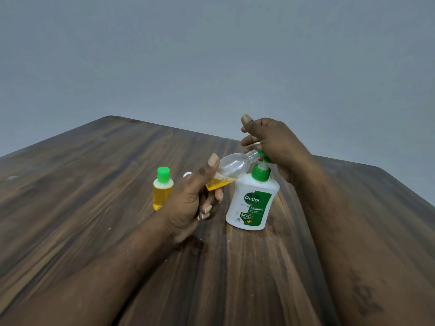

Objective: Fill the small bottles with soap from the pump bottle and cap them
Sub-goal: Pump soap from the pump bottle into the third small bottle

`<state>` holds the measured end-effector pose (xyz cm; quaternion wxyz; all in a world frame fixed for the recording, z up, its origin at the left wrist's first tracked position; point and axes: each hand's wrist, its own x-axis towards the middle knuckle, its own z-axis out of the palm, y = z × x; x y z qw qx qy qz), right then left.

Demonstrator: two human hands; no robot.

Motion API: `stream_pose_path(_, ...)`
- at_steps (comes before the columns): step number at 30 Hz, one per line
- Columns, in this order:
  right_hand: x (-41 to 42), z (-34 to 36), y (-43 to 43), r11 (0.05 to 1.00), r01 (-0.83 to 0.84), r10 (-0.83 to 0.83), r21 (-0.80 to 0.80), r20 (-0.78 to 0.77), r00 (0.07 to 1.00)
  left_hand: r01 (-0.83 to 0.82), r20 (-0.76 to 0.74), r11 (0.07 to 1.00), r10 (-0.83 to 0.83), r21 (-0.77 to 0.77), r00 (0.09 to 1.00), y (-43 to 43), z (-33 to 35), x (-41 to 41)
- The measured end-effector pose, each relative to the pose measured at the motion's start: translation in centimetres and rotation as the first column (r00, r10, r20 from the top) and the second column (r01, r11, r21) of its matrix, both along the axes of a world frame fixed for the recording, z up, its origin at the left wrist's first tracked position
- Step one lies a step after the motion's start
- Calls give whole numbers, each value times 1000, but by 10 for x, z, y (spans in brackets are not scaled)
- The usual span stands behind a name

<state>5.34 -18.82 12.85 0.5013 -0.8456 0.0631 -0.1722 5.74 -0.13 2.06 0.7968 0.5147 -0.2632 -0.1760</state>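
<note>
A white pump bottle (pixel 252 203) with a green label and green pump stands upright on the wooden table (pixel 94 180). My left hand (pixel 193 201) grips a small clear bottle (pixel 231 169), uncapped and tilted, its open neck held against the pump's spout. Yellow soap fills the lower part of it. My right hand (pixel 270 142) rests on top of the green pump head, thumb raised. To the left stands a second small bottle (pixel 162 188), full of yellow soap and closed with a green cap.
Something small and white (pixel 187 174) lies on the table just behind my left hand, mostly hidden. The table's far edge runs behind the bottles in front of a plain grey wall (pixel 211 55).
</note>
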Motion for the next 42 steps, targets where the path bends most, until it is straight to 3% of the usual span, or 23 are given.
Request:
stream_pose_path(8, -3, -3, 0, 994, -96, 86, -52, -176, 981, -17, -19, 999, 18, 29, 1000, -2, 1, -4)
stream_pose_path(12, -5, -8, 4, 994, -110, 112, 24, -220, 969, -34, -30, 998, 35, 51, 999, 0, 3, -4)
stream_pose_path(20, -6, -5, 3, 992, -118, 110, -51, -137, 984, 19, -11, 999, -18, 38, 1000, -1, 1, -2)
stream_pose_path(29, -8, 5, 1, 993, -115, 115, 40, 8, 993, 34, 10, 999, -35, 25, 999, 0, 2, -3)
stream_pose_path(34, -6, 6, -8, 992, -75, 81, 104, -52, 995, -17, 35, 999, 15, 43, 999, -2, 7, -7)
stream_pose_path(42, -5, 0, -4, 995, -90, 82, -51, -142, 986, -84, 12, 994, 84, 63, 996, -3, 6, -5)
